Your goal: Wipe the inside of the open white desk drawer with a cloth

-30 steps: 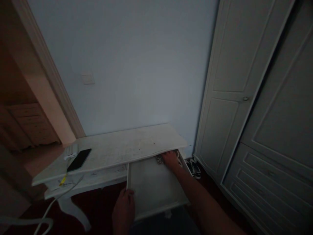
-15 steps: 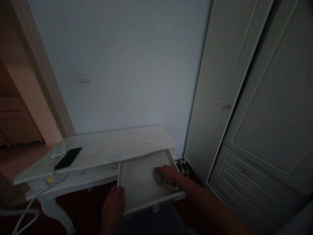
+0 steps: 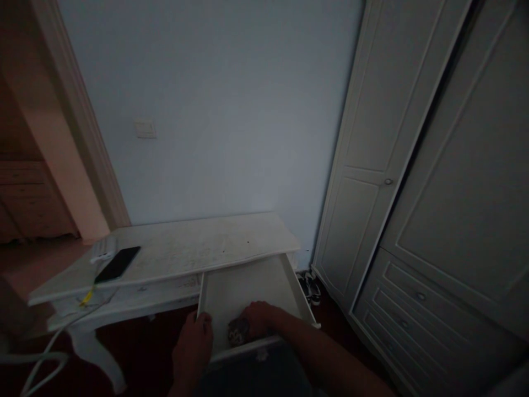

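A white drawer [image 3: 248,286] is pulled out of the white table [image 3: 198,240]. Inside it, near the front panel, my right hand [image 3: 259,320] is closed on a dark patterned cloth [image 3: 238,332], which lies against the drawer bottom. The cloth's far part is hidden under my fingers. My left hand [image 3: 193,344] grips the drawer's left side wall, its fingers bent over the top edge.
A black phone [image 3: 118,264] with a yellow-ended cable and a white power strip [image 3: 103,250] lie on the table's left end. Dark shoes [image 3: 309,288] stand on the floor beside the grey wardrobe [image 3: 359,182]. A light switch [image 3: 145,129] is on the wall.
My right hand has moved with the cloth from the drawer's right side toward its front left. My left hand stays on the left wall.
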`<state>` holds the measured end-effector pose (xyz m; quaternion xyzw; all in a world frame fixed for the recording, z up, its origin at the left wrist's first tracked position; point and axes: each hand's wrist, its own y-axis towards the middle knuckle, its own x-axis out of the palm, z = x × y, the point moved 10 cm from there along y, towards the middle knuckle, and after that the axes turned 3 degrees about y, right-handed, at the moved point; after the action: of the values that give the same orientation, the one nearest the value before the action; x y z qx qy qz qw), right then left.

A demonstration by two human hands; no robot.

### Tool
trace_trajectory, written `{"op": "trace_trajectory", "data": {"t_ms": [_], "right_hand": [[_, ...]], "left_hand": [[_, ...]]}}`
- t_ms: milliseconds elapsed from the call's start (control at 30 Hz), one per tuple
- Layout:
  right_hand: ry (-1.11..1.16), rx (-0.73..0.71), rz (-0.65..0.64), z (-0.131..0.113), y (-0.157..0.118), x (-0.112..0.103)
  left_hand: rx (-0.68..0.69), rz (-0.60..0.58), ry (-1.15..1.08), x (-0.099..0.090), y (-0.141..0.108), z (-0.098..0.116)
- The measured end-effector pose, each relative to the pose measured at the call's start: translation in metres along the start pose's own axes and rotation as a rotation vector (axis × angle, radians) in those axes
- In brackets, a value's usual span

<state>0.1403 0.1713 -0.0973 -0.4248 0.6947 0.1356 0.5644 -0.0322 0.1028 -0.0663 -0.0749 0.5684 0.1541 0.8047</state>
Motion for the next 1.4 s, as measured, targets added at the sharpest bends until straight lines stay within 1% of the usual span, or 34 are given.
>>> {"op": "trace_trajectory", "data": {"t_ms": [133,267,367,467,567,667,833,933,1033,1100,1200,1333,1400], "right_hand": [[-0.050,-0.033,-0.003,-0.033,0.040,0.011],[-0.107,-0.084,0.054,-0.071,0.069,0.016],[-0.149,-0.063,0.079,-0.083,0.074,0.015],[-0.121,-0.076,0.130,-0.084,0.070,0.003],[-0.071,-0.016,0.203,-0.070,0.070,-0.016],[-0.039,0.085,0.285,-0.050,0.081,-0.037],[0.059,0.331,0.435,-0.013,0.108,-0.070],[0.117,0.450,0.475,0.004,0.118,-0.081],[0.154,0.499,0.489,0.017,0.119,-0.084],[0.161,0.521,0.502,0.027,0.112,-0.084],[0.149,0.580,0.519,0.052,0.087,-0.086],[0.089,0.680,0.527,0.098,0.035,-0.095],[0.038,0.714,0.536,0.117,0.007,-0.101]], "left_hand": [[0.022,0.041,0.015,0.000,0.000,0.002],[0.007,0.050,-0.022,-0.002,-0.001,0.001],[-0.042,0.042,-0.084,-0.003,-0.002,-0.004],[-0.042,0.062,-0.141,-0.003,-0.002,-0.005],[-0.034,0.085,-0.158,0.001,-0.002,-0.007],[-0.031,0.065,-0.179,0.008,0.000,-0.009],[-0.057,0.018,-0.189,0.011,0.001,-0.012],[-0.041,0.028,-0.207,0.006,-0.001,-0.010],[-0.026,0.053,-0.203,0.001,-0.003,-0.010],[-0.019,0.061,-0.193,-0.001,-0.003,-0.009],[-0.007,0.059,-0.188,-0.003,-0.003,-0.008],[-0.021,0.056,-0.186,-0.007,-0.004,-0.007],[-0.009,0.056,-0.176,-0.008,-0.004,-0.005]]}}
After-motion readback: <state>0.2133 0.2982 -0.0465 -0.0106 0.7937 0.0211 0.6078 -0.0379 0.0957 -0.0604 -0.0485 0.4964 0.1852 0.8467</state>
